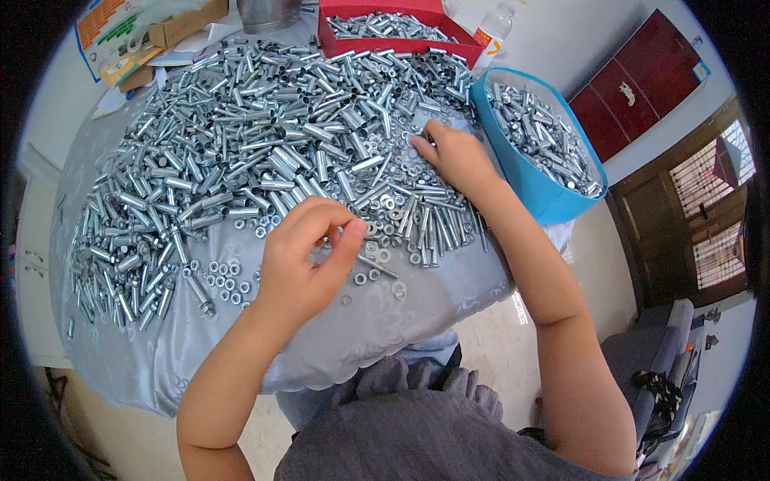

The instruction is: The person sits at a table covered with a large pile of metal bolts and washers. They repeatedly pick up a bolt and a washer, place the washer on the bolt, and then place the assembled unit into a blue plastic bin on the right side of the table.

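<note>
A big heap of shiny metal sleeves and bolts [241, 136] covers a table with a silver-grey cloth [385, 329]. Loose nuts and washers [223, 280] lie near the front edge. My left hand [303, 256] hovers over the front of the heap with thumb and fingers pinched together on a small metal piece that is mostly hidden. My right hand [457, 156] rests palm down on the pile's right side, fingertips touching small washers and nuts.
A blue bucket [545, 192] with metal sleeves stands at the table's right edge. A red tray [393, 32] of the same parts sits at the back, beside a plastic bottle [493, 28]. Cardboard boxes [144, 40] lie back left. A grey seat [650, 361] is lower right.
</note>
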`<state>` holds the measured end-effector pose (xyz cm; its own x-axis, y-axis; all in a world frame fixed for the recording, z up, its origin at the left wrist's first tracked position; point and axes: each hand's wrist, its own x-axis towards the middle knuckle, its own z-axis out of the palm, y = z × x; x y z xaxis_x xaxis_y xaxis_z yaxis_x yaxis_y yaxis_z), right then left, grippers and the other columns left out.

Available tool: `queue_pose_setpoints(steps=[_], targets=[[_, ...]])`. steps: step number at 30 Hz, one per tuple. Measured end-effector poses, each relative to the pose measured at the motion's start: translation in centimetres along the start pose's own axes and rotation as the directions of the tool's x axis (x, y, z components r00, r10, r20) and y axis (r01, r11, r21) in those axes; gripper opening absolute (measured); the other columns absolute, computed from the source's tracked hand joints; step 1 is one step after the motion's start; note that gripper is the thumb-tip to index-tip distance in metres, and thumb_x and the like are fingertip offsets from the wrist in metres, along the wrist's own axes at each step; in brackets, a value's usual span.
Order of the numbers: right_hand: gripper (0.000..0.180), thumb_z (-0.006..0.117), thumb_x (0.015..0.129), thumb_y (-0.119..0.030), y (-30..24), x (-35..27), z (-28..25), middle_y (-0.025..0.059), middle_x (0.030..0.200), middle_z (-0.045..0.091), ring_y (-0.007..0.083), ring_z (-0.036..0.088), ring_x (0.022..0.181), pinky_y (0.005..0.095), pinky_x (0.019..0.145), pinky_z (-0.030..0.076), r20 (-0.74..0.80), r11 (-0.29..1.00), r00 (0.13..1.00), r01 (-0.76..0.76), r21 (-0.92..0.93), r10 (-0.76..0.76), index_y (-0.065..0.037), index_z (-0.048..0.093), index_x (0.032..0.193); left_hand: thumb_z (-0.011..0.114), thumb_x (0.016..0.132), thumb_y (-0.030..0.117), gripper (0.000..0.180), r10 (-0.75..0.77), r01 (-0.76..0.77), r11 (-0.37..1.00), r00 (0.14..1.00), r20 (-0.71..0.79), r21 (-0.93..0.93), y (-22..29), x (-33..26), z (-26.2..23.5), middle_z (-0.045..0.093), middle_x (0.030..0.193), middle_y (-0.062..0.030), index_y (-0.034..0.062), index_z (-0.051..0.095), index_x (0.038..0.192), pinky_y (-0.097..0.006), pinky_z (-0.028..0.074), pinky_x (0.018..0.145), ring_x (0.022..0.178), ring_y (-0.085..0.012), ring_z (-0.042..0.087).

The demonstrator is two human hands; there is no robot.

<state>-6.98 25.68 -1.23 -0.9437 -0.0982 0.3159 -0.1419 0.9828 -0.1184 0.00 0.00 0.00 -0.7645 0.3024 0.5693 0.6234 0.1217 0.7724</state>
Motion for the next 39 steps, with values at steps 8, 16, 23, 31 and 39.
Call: queue_pose_setpoints(steps=[8, 16, 23, 31, 39], targets=[[0.034, 0.050, 0.087, -0.031, -0.2, 2.0, -0.8, 0.0116, 0.059, 0.054, 0.0242, 0.052, 0.054, 0.0348, 0.050, 0.041, -0.183, 0.897, 0.965, -0.093, 0.432, 0.189, 0.000, 0.052, 0.074, 0.061, 0.078, 0.009, 0.009, -0.012, 0.012, 1.000, 0.998, -0.065, -0.008, -0.6, 0.7, -0.4, 0.050, 0.065, -0.0033, 0.0015, 0.056, 0.074, -0.023, 0.035, 0.051, 0.057, -0.0112, 0.046], [0.025, 0.046, 0.091, -0.028, -8.6, 1.9, -4.1, 0.0016, 0.061, 0.045, 0.0100, 0.041, 0.050, 0.0218, 0.040, 0.032, 0.261, -0.296, 0.951, -0.204, 0.933, 0.168, -0.007, 0.044, 0.078, 0.053, 0.086, 0.012, 0.013, -0.396, 0.376, 0.891, 0.918, -0.030, -0.253, -1.1, 0.7, -1.1, 0.057, 0.074, -0.0003, 0.0017, 0.058, 0.081, -0.019, 0.038, 0.055, 0.060, -0.0053, 0.048], [0.022, 0.044, 0.092, -0.023, -9.8, 1.4, -2.2, 0.0055, 0.075, 0.049, 0.0148, 0.050, 0.066, 0.0282, 0.057, 0.045, 0.140, -0.283, 0.976, -0.088, 0.955, 0.166, -0.002, 0.049, 0.088, 0.050, 0.087, 0.017, 0.018, -0.479, 0.416, 0.827, 0.874, -0.086, -0.380, -1.0, 1.2, -1.1, 0.057, 0.073, -0.0008, 0.0030, 0.058, 0.081, -0.020, 0.037, 0.053, 0.057, -0.0056, 0.047], [0.023, 0.042, 0.092, -0.021, -9.8, 1.1, -2.2, 0.0072, 0.078, 0.052, 0.0168, 0.055, 0.071, 0.0306, 0.067, 0.049, 0.063, -0.184, 0.988, -0.037, 0.982, 0.142, 0.000, 0.051, 0.087, 0.055, 0.086, 0.017, 0.017, -0.506, 0.456, 0.796, 0.862, -0.025, -0.398, -0.7, 0.9, -1.1, 0.058, 0.076, -0.0007, 0.0009, 0.058, 0.084, -0.017, 0.037, 0.056, 0.061, -0.0045, 0.048], [0.039, 0.029, 0.095, -0.029, -9.0, 0.5, -3.4, 0.0149, 0.093, 0.058, 0.0278, 0.058, 0.093, 0.0372, 0.084, 0.045, 0.012, -0.135, 1.000, -0.012, 0.991, 0.000, 0.004, 0.051, 0.096, 0.055, 0.086, 0.016, 0.015, -0.502, 0.455, 0.795, 0.865, -0.015, -0.402, -0.7, 0.7, -0.8, 0.058, 0.077, -0.0009, 0.0010, 0.058, 0.085, -0.017, 0.038, 0.057, 0.062, -0.0040, 0.048]])
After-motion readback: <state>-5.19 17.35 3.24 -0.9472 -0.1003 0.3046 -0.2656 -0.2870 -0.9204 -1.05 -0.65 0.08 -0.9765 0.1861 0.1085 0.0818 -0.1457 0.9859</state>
